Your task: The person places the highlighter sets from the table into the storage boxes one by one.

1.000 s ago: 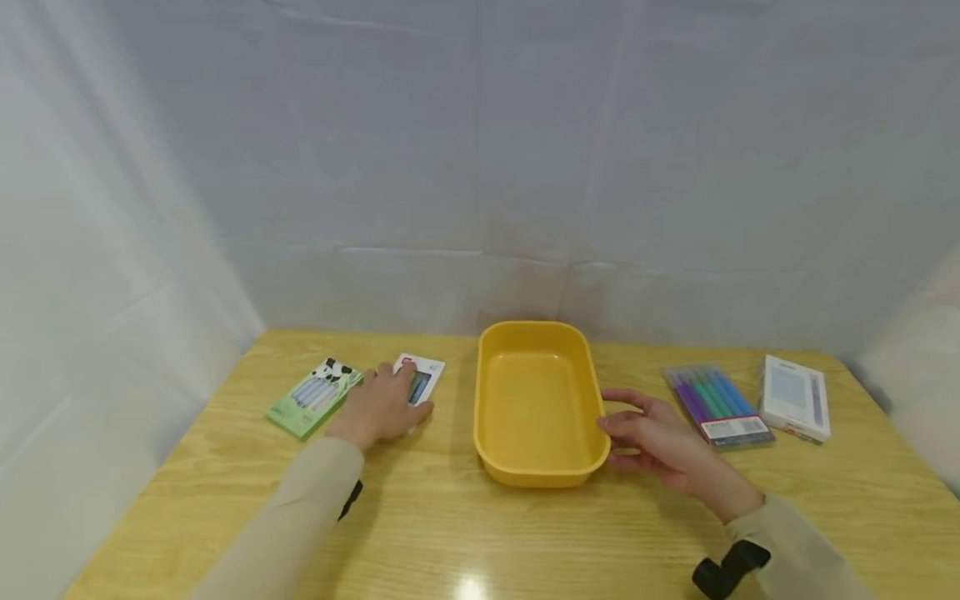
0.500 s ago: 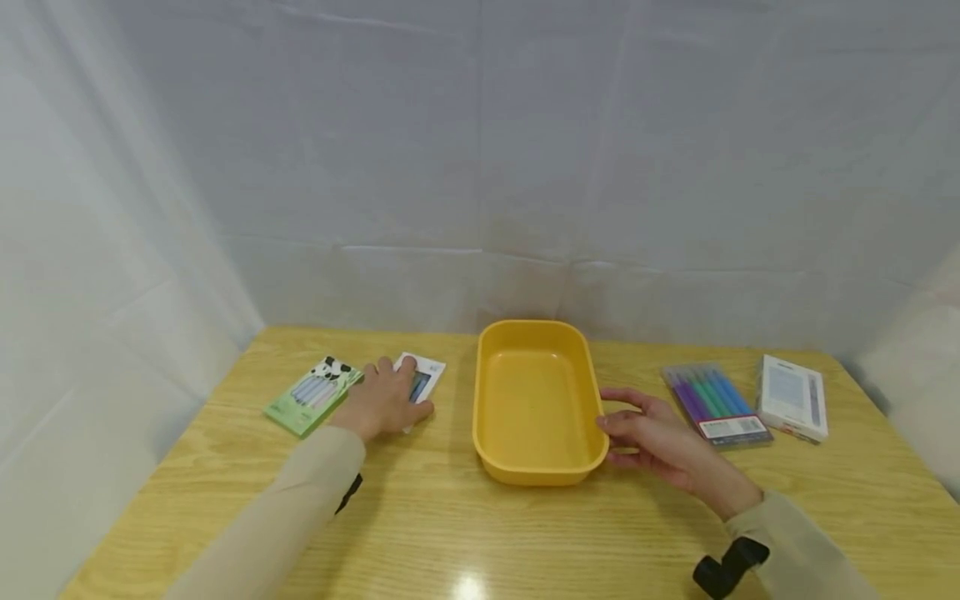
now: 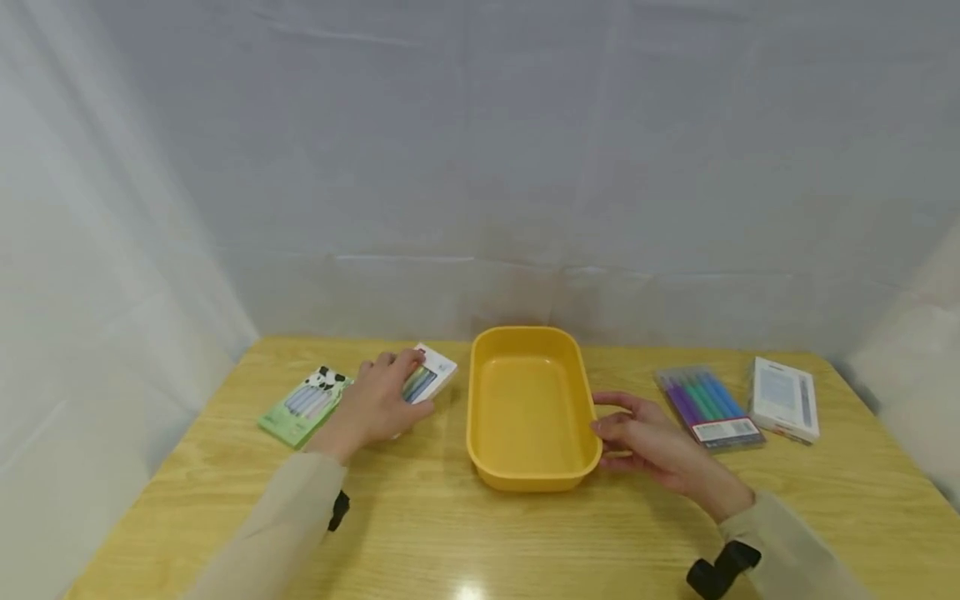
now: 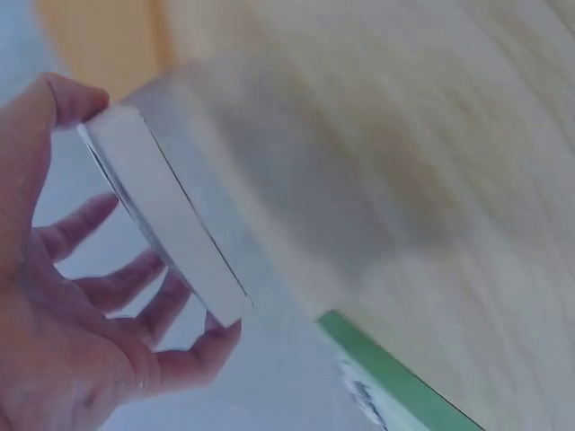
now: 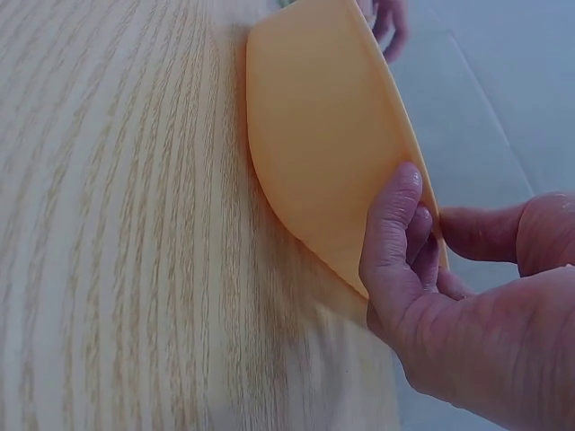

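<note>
My left hand (image 3: 378, 400) grips a flat white box (image 3: 442, 367) with a window showing coloured sticks, their exact kind unclear. In the left wrist view the white box (image 4: 175, 215) is held by its edges between thumb and fingers, above the tabletop. A yellow plastic basin (image 3: 528, 482) stands mid-table with nothing in it. My right hand (image 3: 648, 442) pinches its right rim, and in the right wrist view the fingers (image 5: 393, 224) lie against the basin's outer wall (image 5: 323, 117).
Left of my left hand lies a green panda-printed pen box (image 3: 303, 408). On the right are a clear pack of purple, green and blue pens (image 3: 708, 404) and a white box (image 3: 783, 400). A pale curtain (image 3: 525, 167) hangs behind the wooden table (image 3: 525, 542).
My left hand has picked the white box up off the table and tilted it, moving it slightly toward the basin. The right hand keeps its hold on the rim.
</note>
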Action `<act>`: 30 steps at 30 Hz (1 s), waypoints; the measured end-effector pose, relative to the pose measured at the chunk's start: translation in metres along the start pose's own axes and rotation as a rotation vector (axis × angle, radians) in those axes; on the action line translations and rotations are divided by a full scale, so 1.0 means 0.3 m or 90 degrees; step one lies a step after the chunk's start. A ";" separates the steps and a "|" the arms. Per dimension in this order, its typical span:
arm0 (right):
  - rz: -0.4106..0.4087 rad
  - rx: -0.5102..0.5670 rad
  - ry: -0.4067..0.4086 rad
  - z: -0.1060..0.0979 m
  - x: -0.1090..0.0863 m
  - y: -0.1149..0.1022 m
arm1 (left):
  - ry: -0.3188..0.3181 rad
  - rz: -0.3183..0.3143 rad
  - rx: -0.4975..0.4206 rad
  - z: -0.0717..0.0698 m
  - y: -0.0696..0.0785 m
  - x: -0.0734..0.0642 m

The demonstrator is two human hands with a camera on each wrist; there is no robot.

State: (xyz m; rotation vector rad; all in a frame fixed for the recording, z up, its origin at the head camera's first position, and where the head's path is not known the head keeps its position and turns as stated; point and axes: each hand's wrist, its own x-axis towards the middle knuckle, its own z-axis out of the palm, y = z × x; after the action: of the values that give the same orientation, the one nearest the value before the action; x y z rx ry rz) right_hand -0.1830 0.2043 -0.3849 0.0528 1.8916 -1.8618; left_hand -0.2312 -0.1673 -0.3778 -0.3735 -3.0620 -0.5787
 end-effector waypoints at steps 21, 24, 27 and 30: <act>0.014 0.012 -0.009 0.002 -0.002 -0.008 | 0.036 0.235 -0.034 -0.058 0.293 -0.086; 0.016 0.015 -0.007 -0.001 0.000 -0.004 | 0.010 0.265 -0.033 -0.046 0.316 -0.073; 0.020 0.017 -0.006 -0.004 0.002 0.001 | -0.012 0.296 -0.029 -0.030 0.332 -0.059; 0.025 0.015 -0.007 -0.007 0.006 0.004 | -0.027 0.312 -0.023 -0.014 0.342 -0.047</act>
State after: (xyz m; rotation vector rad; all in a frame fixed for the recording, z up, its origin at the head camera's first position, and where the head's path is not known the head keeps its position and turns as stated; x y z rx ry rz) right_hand -0.1847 0.2060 -0.3866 0.0865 1.8489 -1.8552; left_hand -0.1938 -0.0793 -0.3376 -1.1019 -2.8294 -0.5985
